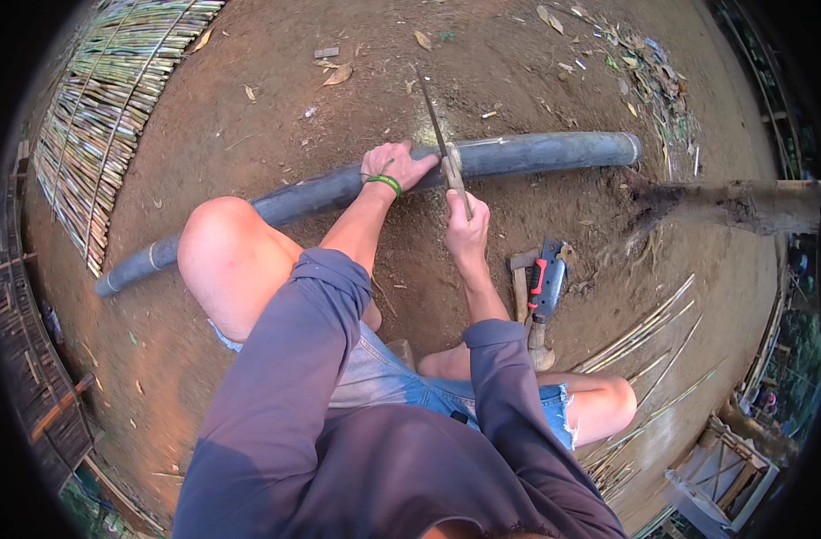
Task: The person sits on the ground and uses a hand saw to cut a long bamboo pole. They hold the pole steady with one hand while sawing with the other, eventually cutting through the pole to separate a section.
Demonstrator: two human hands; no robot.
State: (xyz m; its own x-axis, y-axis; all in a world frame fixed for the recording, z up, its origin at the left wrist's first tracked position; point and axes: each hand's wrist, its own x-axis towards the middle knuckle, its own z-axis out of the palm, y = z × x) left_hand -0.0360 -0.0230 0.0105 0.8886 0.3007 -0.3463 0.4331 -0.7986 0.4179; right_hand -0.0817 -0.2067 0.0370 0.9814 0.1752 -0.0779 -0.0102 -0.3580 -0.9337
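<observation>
A thick blue-grey bamboo pole [554, 154] with pale node rings lies across the ground in front of me, passing by my left knee. My left hand [394, 167] grips the pole from above near its middle, a green band on that wrist. Just to the right, my right hand [467, 226] is closed around the wooden handle of a long narrow-bladed tool [433, 117]. Its dark blade crosses the pole and points away from me. Pale, freshly worked material shows on the pole beside the blade, with light dust on the soil behind. Whether the blade has teeth is unclear.
By my right knee lie a wooden-handled tool [520, 283] and a red-and-black-handled tool [538, 277] with a dark sheath. Thin split strips [640, 328] spread to the right, below a log [743, 205]. A mat of tied canes [114, 99] lies far left.
</observation>
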